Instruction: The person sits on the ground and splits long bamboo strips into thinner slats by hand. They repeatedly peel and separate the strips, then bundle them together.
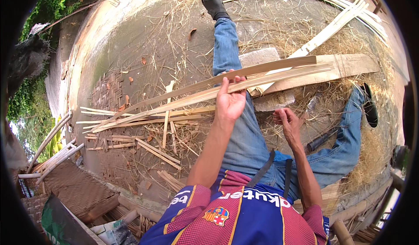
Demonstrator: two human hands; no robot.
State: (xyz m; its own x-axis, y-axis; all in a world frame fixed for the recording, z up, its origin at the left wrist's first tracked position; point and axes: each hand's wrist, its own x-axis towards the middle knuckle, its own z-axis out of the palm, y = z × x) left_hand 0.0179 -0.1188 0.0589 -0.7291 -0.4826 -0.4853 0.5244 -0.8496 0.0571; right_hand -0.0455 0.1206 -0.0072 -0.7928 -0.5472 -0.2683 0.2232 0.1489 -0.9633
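Head view: long strips (183,100) cross mid-frame, gripped by the left hand (231,100); the right hand (288,119) is curled, contents indeterminable. Strips are likely light, springy, splinter-prone; hold mid-length by flat faces.

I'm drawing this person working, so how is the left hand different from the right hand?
The left hand holds long wood strips, while the right hand holds no long strip. The left hand shows its palm, but the right hand is curled in. The left hand shows over the left leg; the right hand shows between that leg and the right leg. Both hands are bare.
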